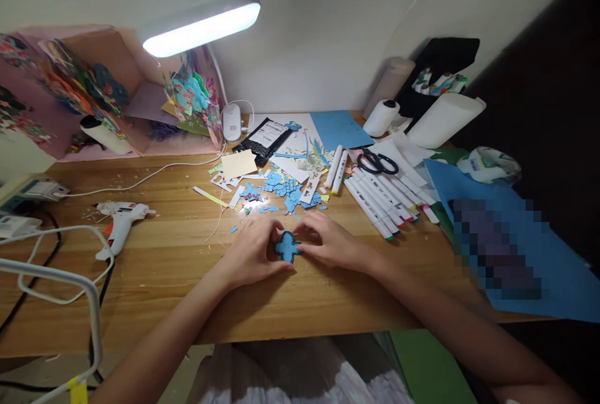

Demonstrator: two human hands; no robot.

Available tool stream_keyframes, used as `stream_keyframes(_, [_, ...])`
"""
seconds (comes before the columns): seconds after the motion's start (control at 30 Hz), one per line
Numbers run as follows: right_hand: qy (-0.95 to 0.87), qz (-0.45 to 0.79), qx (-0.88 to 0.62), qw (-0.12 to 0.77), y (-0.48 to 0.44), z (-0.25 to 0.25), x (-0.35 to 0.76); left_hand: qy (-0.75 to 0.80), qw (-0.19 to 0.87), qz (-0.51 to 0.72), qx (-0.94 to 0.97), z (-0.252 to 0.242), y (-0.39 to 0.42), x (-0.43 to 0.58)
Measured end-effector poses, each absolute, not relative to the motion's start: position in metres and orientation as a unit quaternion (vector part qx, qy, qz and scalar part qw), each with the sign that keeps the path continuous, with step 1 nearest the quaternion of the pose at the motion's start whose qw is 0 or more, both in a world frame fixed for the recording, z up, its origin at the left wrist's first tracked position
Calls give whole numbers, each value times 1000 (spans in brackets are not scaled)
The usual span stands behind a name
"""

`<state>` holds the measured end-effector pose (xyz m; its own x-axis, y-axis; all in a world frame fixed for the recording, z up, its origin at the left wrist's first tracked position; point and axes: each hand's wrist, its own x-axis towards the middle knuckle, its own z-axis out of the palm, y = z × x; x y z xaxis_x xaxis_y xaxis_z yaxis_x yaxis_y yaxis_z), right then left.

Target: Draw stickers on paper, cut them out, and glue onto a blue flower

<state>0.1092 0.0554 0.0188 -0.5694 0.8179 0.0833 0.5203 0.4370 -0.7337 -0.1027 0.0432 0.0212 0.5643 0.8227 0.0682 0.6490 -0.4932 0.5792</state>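
Between my two hands, a small blue paper cutout (pixel 287 247) with rounded lobes and a darker blue edge is held just over the wooden table (pixel 187 304). My left hand (pixel 255 251) grips its left side, the thumb along the lower edge and the fingers at the upper left. On the other side, my right hand (pixel 330 240) pinches its right lobe between thumb and fingers. Just beyond my hands lies a heap of blue paper scraps (pixel 284 185), mixed with white and yellow bits.
White markers (pixel 375 201) and black-handled scissors (pixel 377 162) lie at the right, near blue sheets (pixel 529 247). A glue gun (pixel 122 222) and cables are at the left. A lit lamp (pixel 204 25) hangs over a pink box (pixel 126 66) of paper decorations.
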Motion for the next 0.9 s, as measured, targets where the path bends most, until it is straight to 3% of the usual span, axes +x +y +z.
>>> stream_keyframes(0.2, [-698,515,-418,269,49,15,103,439,305,180,826,20,42,-100])
stream_keyframes(0.37, [-650,548,-422,315,47,17,97,448,449,207,745,22,40,-97])
stream_keyframes(0.57, [-567,638,-412,319,48,16,95,461,504,251,686,25,43,-97])
stream_keyframes(0.9, [-562,628,-428,326,49,25,99,449,536,278,658,30,45,-102])
